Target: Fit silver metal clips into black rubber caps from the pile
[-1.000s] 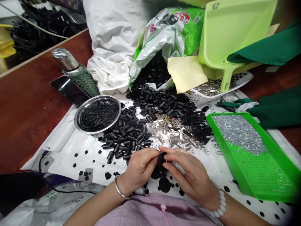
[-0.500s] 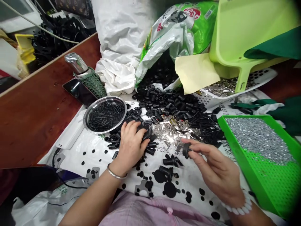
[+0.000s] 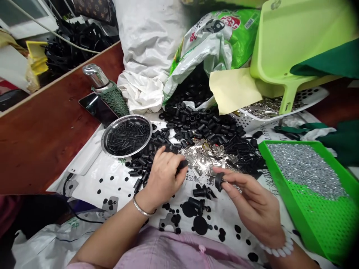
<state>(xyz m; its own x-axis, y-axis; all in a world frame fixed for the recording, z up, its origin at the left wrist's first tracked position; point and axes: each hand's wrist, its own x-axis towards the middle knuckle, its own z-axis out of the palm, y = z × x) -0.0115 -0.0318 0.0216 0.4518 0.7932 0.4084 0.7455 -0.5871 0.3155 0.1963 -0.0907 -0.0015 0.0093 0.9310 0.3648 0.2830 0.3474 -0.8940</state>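
Note:
My left hand point(image 3: 166, 173) is closed, with a dark plastic sleeve point(image 3: 183, 164) showing between thumb and forefinger; the fingers hide most of it. It is over the near left side of a pile of black plastic parts point(image 3: 207, 125). My right hand point(image 3: 252, 201) pinches a round black cap point(image 3: 219, 181) with a thin metal pin through it, a little right of the left hand. Shiny flat metal clips point(image 3: 200, 155) lie just beyond both hands. Below them, several black assembled pieces point(image 3: 198, 205) rest on the white printed sheet point(image 3: 112, 194).
A round metal tray point(image 3: 105, 147) of black screw-like parts stands at the left, beside a phone point(image 3: 98, 108) and a flask point(image 3: 112, 97). On the right is a green tray point(image 3: 280, 194) with small silvery pieces. Behind are a white basket point(image 3: 260, 117) and a light green dustpan point(image 3: 280, 45).
My left hand has come up from the black pile and moved right, now with a dark sleeve in its fingers. The right hand has shifted slightly left, still pinching the cap.

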